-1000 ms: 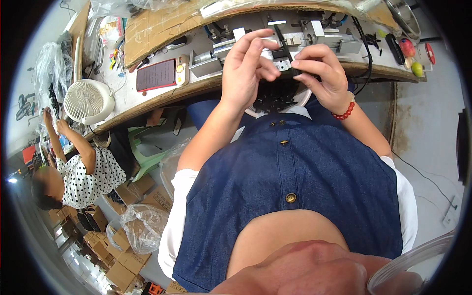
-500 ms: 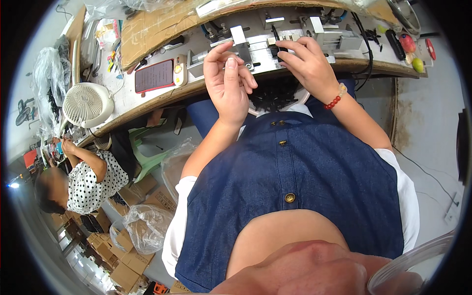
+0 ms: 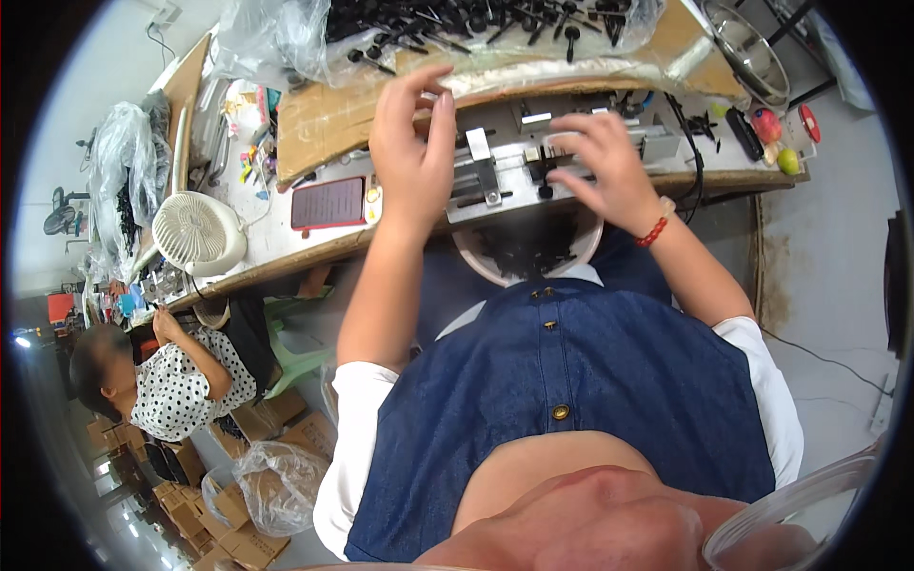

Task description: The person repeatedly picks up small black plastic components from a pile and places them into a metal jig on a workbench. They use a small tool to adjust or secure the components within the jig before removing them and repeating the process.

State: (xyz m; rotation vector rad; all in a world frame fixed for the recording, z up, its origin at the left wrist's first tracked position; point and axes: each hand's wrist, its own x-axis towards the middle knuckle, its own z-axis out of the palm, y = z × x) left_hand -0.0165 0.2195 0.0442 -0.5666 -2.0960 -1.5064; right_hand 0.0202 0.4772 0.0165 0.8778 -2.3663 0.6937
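1. A long white-topped workbench with a brown wooden edge (image 3: pixel 731 164) runs from left to right.
2. A plain white wall (image 3: pixel 114 57) rises at the far left.
3. A pale green plastic seat (image 3: pixel 297 366) stands left, under the bench.
4. Brown cardboard boxes (image 3: pixel 249 548) are stacked near left.
5. A small bright white light (image 3: pixel 22 343) glows left.
6. A brown-stained grey surface (image 3: pixel 828 266), floor or wall unclear, spreads right.

And over to the right of the white fan (image 3: pixel 198 233), picking up rows of fine text, stacked line under line on the dark screen of a red-edged phone (image 3: pixel 328 203), far too small to read. Dropping below the fan now, catching dark printed marks on a brown carton (image 3: pixel 255 548), well down from it, too blurred to make out. Scanning all around the fan, finding nothing legible.
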